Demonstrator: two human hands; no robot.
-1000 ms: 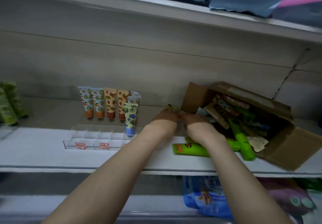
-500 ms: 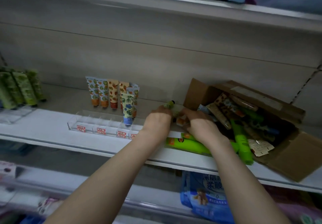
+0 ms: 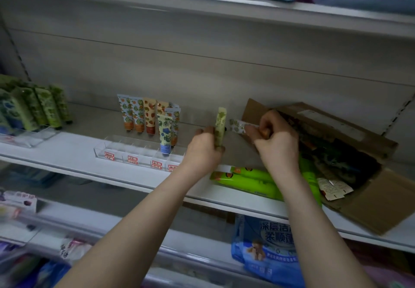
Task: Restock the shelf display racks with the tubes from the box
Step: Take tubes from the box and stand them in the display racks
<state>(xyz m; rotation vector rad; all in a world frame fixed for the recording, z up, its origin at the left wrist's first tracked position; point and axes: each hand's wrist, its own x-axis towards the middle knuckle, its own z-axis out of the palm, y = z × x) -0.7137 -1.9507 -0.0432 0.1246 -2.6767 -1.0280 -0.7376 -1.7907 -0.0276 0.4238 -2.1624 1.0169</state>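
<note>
Up at a white shelf [image 3: 67,153], the left hand [image 3: 205,151] has its grip closed around a pale green tube [image 3: 220,121], held upright just right of the clear display rack [image 3: 139,156]. The right hand [image 3: 275,140] pinches a second patterned tube [image 3: 238,126] lying sideways, beside the open cardboard box [image 3: 370,200] of tubes.
</note>
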